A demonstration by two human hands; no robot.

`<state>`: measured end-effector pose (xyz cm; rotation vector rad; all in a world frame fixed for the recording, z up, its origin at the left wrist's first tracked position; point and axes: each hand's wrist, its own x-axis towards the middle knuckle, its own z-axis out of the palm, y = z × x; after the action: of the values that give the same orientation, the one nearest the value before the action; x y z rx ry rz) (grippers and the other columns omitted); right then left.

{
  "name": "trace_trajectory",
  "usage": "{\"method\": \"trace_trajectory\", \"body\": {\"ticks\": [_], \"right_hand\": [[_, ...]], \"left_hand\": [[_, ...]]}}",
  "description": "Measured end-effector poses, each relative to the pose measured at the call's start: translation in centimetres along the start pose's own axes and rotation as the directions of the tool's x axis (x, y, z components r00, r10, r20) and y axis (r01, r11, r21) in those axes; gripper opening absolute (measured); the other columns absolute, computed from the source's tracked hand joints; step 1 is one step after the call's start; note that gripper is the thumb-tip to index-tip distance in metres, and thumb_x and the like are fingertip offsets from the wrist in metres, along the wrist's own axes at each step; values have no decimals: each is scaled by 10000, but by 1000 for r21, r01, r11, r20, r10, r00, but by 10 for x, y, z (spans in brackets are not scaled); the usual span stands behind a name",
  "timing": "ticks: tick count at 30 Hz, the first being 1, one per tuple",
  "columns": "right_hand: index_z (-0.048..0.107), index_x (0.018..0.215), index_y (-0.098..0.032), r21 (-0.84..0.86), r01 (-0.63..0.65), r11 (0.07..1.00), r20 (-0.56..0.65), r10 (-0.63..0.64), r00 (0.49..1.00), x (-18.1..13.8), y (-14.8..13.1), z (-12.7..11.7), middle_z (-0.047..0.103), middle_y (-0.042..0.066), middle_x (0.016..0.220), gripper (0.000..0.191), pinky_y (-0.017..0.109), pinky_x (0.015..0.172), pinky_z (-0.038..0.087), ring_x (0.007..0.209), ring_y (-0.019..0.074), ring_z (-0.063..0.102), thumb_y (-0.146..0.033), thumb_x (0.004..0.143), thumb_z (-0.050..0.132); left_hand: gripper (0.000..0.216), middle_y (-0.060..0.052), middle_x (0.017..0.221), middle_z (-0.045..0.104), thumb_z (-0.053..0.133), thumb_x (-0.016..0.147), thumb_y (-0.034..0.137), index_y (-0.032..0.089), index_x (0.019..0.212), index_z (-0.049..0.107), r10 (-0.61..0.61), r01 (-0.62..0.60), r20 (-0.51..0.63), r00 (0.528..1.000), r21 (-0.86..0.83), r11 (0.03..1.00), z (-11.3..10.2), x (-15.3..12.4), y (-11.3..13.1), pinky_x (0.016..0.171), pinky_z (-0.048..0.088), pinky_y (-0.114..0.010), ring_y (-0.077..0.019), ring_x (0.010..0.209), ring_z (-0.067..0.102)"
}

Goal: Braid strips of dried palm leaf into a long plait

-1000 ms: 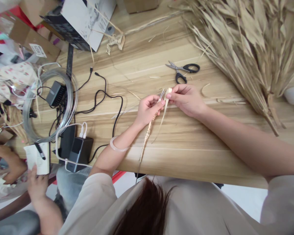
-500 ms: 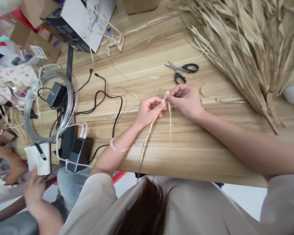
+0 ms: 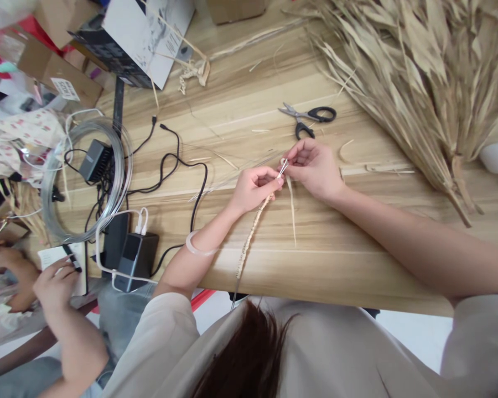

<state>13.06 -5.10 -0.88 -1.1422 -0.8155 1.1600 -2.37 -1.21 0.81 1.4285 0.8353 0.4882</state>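
Since a second ago, the strip (image 3: 291,213) has changed its lie: its free end slanted leftward between the hands, and it now hangs below the right hand (image 3: 318,171). That hand's fingers pinch the strip up by the tips of the thin wires (image 3: 283,167); the exact contact is too small to tell. The left hand (image 3: 253,189) grips the wrapped cord (image 3: 249,237) near its upper end, thumb pressed over it, wire tips jutting out beyond. Below the left hand, the cord runs down towards the near edge of the tabletop (image 3: 357,249), with bare wire leaving its lower end.

Just beyond the right hand lie the scissors (image 3: 300,115), blades parted. Farther right spreads a bundle of dry husks (image 3: 431,83). Left of the hands are a black cable (image 3: 206,188), a power bank (image 3: 138,260) and a wire coil (image 3: 47,193). At far left, a co-worker's hand (image 3: 57,281), earlier spread, is now curled at the notebook (image 3: 53,254), near a pen (image 3: 72,257).
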Motion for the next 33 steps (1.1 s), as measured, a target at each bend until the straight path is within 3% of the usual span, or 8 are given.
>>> {"method": "trace_trajectory", "body": {"ticks": [8, 14, 20, 29, 33], "right_hand": [[473, 593, -183, 29, 9, 1000, 32, -10, 999, 2, 0, -1, 602, -5, 716, 315, 281, 666, 510, 671, 106, 584, -96, 578, 775], [570, 673, -179, 47, 30, 998, 62, -33, 998, 1, -4, 1, 628, -3, 763, 247, 300, 748, 524, 708, 110, 598, -157, 584, 799], [566, 701, -184, 96, 44, 994, 35, -48, 998, 3, 3, 0, 634, 3, 814, 266, 302, 794, 525, 761, 114, 614, -213, 597, 809], [523, 686, -203, 109, -10, 994, -1, 10, 1000, 6, 6, -3, 588, -26, 697, 356, 269, 587, 514, 614, 98, 567, -314, 565, 838], [517, 674, -203, 157, -25, 987, 7, 25, 1000, 6, 3, -2, 595, -27, 690, 376, 276, 579, 518, 600, 99, 572, -333, 549, 848]], "left_hand": [[286, -6, 612, 650, 737, 684, 381, 124, 753, 629, -26, 25, -32, 999, -20, 999, 2, 0, 4, 415, 422, -165, -58, 429, 558], [239, 14, 614, 629, 693, 741, 359, 133, 774, 623, 28, -33, -100, 995, -44, 998, 1, 3, 2, 406, 394, -159, -41, 424, 538], [196, 19, 613, 631, 679, 764, 329, 142, 790, 629, 55, -64, -152, 987, -54, 996, 0, 4, 0, 415, 393, -161, -37, 424, 529], [239, 16, 615, 641, 705, 732, 366, 144, 794, 638, 58, -67, -142, 988, -65, 996, 1, 3, 2, 404, 393, -159, -38, 423, 534], [251, 13, 623, 644, 710, 724, 375, 144, 797, 643, 77, -87, -141, 987, -69, 994, 1, 3, 2, 400, 397, -168, -42, 419, 533]]}}
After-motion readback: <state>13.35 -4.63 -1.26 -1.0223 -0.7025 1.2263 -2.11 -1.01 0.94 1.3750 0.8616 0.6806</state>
